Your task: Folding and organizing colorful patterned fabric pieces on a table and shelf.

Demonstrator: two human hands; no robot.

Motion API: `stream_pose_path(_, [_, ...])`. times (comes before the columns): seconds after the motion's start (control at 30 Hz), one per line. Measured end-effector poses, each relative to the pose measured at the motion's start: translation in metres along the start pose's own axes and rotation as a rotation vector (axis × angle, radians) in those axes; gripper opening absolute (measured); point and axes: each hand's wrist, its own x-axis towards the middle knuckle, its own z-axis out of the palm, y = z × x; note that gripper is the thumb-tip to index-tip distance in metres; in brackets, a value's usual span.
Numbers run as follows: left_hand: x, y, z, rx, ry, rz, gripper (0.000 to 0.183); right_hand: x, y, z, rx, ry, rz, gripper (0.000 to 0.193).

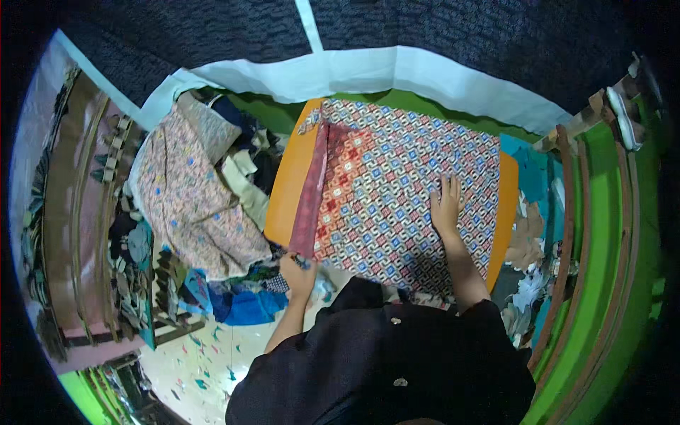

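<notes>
A patterned cloth (411, 170) in red, blue and white lies spread over an orange board or tabletop (287, 191) in front of me. Along its left side the cloth is turned over, showing a plain dark red strip (310, 205) beside an orange-red border. My left hand (299, 276) is closed at the near left corner, gripping the cloth's edge; a bit of dark checked fabric shows by its fingers. Farther right, my right hand (448, 207) rests flat on the cloth with its fingers stretched out.
Left of the board hangs a heap of pale floral fabric (191, 191), with other cloths behind it. Blue fabric (251, 301) lies low at the left, near a floor (191, 361) strewn with scraps. Wooden racks (92, 212) stand at far left; green wall and brown rails (577, 234) at right.
</notes>
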Motion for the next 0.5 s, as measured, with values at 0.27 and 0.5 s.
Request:
stream_pose_path(0.27, [-0.028,-0.019,0.062,-0.372,-0.021,-0.192,0.079,-0.145,-0.013,-0.007,0.165,0.067,0.006,0.037])
stream_pose_path(0.5, [-0.017,-0.029,0.099,-0.308,-0.242,-0.279,0.053,-0.202,-0.007,-0.028,0.160,0.161,-0.056,0.034])
